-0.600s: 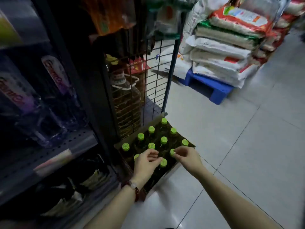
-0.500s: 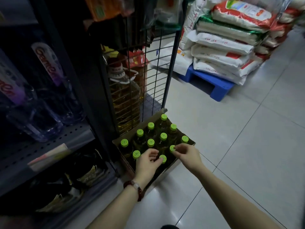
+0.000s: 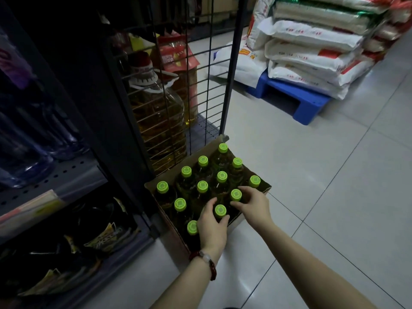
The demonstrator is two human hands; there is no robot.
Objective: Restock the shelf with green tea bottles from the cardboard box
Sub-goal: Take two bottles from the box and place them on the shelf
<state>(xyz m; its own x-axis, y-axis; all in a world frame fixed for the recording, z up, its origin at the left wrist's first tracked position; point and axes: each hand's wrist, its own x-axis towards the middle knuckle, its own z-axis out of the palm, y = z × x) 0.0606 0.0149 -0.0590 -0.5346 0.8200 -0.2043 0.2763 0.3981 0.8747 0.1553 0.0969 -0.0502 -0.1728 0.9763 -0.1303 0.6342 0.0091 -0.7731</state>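
Both hands had been lowered deeper among the bottle tops since the earlier frames, and the view had been brought closer to the cardboard box [image 3: 252, 216]. At this moment the left hand [image 3: 213, 228] was curled around the neck of one green tea bottle [image 3: 220, 211] in the near corner of the box, its thumb and fingers wrapped below the green cap. The right hand [image 3: 253, 205] was closed around the neck of the neighbouring bottle [image 3: 236, 195], fingers bent on either side of its cap. Each grip was thus wrapped on a bottle, not spread. A red beaded bracelet [image 3: 211, 265] was worn on the left wrist. The box was set on the tiled floor [image 3: 323, 175], just beside the foot of the dark shelf unit [image 3: 73, 175], and it was filled with upright green-capped bottles standing in rows. Behind a wire grid panel [image 3: 198, 85] a large jug of cooking oil [image 3: 158, 121] was stood on a low shelf. Dark snack packets [image 3: 73, 253] were stacked on the bottom shelf at the left, and clear bottles [image 3: 33, 141] were kept on the shelf above. Stacked white sacks [image 3: 312, 45] were piled on a blue pallet [image 3: 296, 101] well apart from the box.
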